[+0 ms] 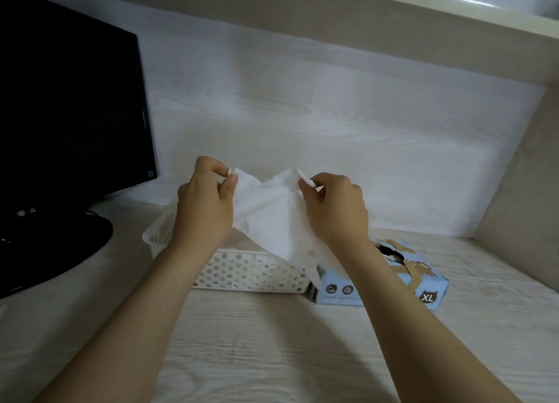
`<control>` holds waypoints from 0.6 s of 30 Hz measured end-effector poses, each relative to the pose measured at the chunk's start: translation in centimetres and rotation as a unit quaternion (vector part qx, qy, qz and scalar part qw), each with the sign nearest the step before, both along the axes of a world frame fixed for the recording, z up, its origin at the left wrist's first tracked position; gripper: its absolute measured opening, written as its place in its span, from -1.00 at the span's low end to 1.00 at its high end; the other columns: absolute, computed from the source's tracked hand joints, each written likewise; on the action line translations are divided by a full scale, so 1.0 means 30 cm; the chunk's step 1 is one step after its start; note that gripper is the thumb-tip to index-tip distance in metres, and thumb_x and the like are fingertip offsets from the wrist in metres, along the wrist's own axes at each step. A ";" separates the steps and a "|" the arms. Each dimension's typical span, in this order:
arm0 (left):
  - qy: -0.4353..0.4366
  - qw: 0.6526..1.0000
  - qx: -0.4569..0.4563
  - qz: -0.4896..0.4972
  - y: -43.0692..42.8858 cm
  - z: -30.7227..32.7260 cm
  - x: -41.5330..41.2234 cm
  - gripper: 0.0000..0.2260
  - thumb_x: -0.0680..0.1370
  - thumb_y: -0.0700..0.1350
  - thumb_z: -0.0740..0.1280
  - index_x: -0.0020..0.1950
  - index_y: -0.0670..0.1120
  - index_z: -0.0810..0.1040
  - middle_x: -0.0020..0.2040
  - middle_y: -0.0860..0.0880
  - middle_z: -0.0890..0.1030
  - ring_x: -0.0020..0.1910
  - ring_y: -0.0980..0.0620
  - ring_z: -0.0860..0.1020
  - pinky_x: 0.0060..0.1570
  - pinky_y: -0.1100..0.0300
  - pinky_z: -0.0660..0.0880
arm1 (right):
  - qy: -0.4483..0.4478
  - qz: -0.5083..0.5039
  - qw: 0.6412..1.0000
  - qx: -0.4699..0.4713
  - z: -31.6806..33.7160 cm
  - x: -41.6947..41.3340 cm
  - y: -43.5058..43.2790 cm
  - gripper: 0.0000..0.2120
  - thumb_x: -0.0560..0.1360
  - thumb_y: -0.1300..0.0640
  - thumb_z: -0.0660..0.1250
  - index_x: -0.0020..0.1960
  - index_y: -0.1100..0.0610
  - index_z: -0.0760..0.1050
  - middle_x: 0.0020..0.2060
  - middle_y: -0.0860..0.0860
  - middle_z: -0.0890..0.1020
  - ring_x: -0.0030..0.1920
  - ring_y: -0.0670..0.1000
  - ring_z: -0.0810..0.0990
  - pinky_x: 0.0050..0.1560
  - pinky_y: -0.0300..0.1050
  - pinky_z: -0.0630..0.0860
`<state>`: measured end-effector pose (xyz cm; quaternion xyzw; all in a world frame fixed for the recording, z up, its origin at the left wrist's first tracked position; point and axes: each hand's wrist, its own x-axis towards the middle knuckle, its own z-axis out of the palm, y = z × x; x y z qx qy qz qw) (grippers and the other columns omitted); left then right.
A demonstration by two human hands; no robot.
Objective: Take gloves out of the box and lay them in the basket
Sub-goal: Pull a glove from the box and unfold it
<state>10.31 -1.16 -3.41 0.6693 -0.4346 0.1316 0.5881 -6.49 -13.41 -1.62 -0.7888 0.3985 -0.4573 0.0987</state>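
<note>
1. Glove [269, 215]: white and thin, held in the air above the basket [251, 269], stretched between both hands.
2. Left hand [202, 203]: I see thumb and forefinger pinching the glove's upper left edge.
3. Right hand [335, 209]: pinches the upper right edge, other fingers curled.
4. Box [381, 284]: blue, marked XL, on the desk [272, 342] just right of the basket.
5. Monitor [69, 109]: dark, far left.

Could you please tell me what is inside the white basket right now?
Nothing is visible inside the basket: the left hand and the white glove block its interior from view.
</note>
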 end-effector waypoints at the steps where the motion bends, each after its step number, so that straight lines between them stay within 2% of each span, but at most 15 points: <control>1: 0.023 1.000 0.004 -0.009 0.002 -0.002 0.007 -0.91 0.72 -0.08 0.26 0.15 -0.05 0.38 -0.28 -0.08 0.54 -0.25 -0.04 0.49 -0.31 0.22 0.33 | 0.005 0.000 1.000 0.004 0.006 0.017 -0.008 -0.71 0.67 -0.17 0.29 -0.02 -0.01 0.66 -0.29 -0.05 0.62 -0.15 0.10 0.60 -0.26 -0.09 0.40; 3: 0.050 0.998 0.025 -0.028 0.009 -0.001 0.023 -0.92 0.72 -0.17 0.24 0.16 -0.05 0.35 -0.30 -0.12 0.50 -0.33 -0.01 0.45 -0.38 0.22 0.34 | 0.016 0.001 1.000 0.011 0.021 0.051 -0.029 -0.69 0.65 -0.20 0.31 -0.02 -0.01 0.67 -0.21 -0.01 0.67 -0.10 0.12 0.62 -0.22 -0.07 0.45; 5: 0.060 0.997 0.048 -0.025 0.012 0.002 0.048 -0.89 0.70 -0.25 0.19 0.12 -0.05 0.43 -0.23 -0.11 0.53 -0.31 0.02 0.45 -0.37 0.18 0.34 | 0.035 0.003 0.999 0.032 0.035 0.083 -0.057 -0.71 0.63 -0.18 0.35 -0.03 0.00 0.69 -0.16 0.01 0.69 -0.07 0.13 0.62 -0.18 -0.06 0.47; 6: 0.064 0.996 0.057 -0.019 0.012 0.005 0.060 -0.81 0.68 -0.29 0.16 0.08 -0.06 0.51 -0.17 -0.08 0.57 -0.27 0.03 0.48 -0.34 0.18 0.37 | 0.049 0.006 0.998 0.045 0.040 0.099 -0.071 -0.72 0.62 -0.18 0.36 -0.04 0.00 0.69 -0.15 0.02 0.69 -0.06 0.13 0.62 -0.17 -0.06 0.46; 9: 0.096 0.993 0.067 -0.015 0.018 0.016 0.075 -0.59 0.60 -0.39 0.11 0.01 -0.08 0.72 -0.02 -0.02 0.65 -0.07 0.01 0.56 -0.07 0.10 0.59 | 0.086 0.020 0.993 0.080 0.048 0.142 -0.099 -0.70 0.58 -0.18 0.40 -0.08 0.04 0.70 -0.17 0.06 0.70 -0.11 0.14 0.67 -0.15 -0.05 0.56; 10: 0.101 0.992 0.071 -0.011 0.016 0.019 0.079 -0.61 0.61 -0.36 0.12 -0.03 -0.10 0.73 -0.04 -0.04 0.66 -0.06 -0.02 0.57 0.02 0.04 0.62 | 0.099 0.019 0.991 0.086 0.047 0.155 -0.104 -0.68 0.58 -0.17 0.41 -0.08 0.07 0.70 -0.19 0.08 0.70 -0.15 0.16 0.68 -0.15 -0.03 0.60; 11: 0.098 0.992 0.076 -0.003 0.009 0.018 0.089 -0.67 0.62 -0.30 0.16 -0.13 -0.11 0.69 -0.11 -0.06 0.65 -0.12 -0.05 0.56 0.02 0.02 0.63 | 0.113 0.015 0.990 0.088 0.044 0.165 -0.106 -0.68 0.59 -0.15 0.41 -0.06 0.10 0.70 -0.19 0.08 0.70 -0.17 0.16 0.68 -0.14 -0.02 0.63; 13: 0.081 0.993 0.086 0.020 -0.002 0.009 0.111 -0.73 0.61 -0.16 0.26 -0.29 -0.15 0.53 -0.29 -0.13 0.55 -0.23 -0.11 0.53 -0.12 0.07 0.54 | 0.136 0.014 0.987 0.088 0.035 0.185 -0.107 -0.73 0.58 -0.11 0.43 0.04 0.10 0.67 -0.12 0.07 0.70 -0.12 0.14 0.69 -0.08 0.00 0.64; 14: 0.073 0.992 0.096 0.032 -0.005 0.002 0.119 -0.76 0.58 -0.12 0.33 -0.26 -0.16 0.57 -0.26 -0.12 0.59 -0.16 -0.11 0.59 -0.09 0.08 0.52 | 0.147 0.022 0.985 0.084 0.031 0.191 -0.108 -0.75 0.58 -0.09 0.45 0.12 0.07 0.65 -0.06 0.06 0.70 -0.05 0.13 0.69 -0.01 0.02 0.65; 15: 0.065 0.991 0.112 0.038 -0.004 -0.004 0.122 -0.87 0.55 -0.11 0.40 -0.13 -0.13 0.67 -0.12 -0.08 0.67 0.01 -0.08 0.63 -0.03 0.13 0.49 | 0.163 0.029 0.984 0.072 0.029 0.196 -0.106 -0.73 0.57 -0.04 0.48 0.20 0.04 0.62 0.00 0.04 0.70 0.04 0.13 0.67 0.09 0.05 0.64; 16: 0.053 0.988 0.136 0.051 -0.001 -0.009 0.121 -0.90 0.53 -0.14 0.44 0.03 -0.08 0.70 0.06 -0.07 0.67 0.13 -0.09 0.60 0.02 0.16 0.46 | 0.182 0.028 0.982 0.051 0.028 0.199 -0.102 -0.69 0.55 0.02 0.49 0.27 0.01 0.60 0.04 0.03 0.70 0.12 0.14 0.65 0.18 0.08 0.60; 18: 0.000 0.975 0.202 0.088 0.000 -0.016 0.116 -0.70 0.51 -0.28 0.41 0.18 0.00 0.67 0.27 -0.09 0.58 0.25 -0.15 0.51 0.12 0.09 0.44 | 0.209 0.012 0.978 -0.015 0.034 0.199 -0.091 -0.58 0.52 0.19 0.46 0.35 -0.04 0.56 0.13 0.03 0.67 0.21 0.18 0.59 0.26 0.09 0.53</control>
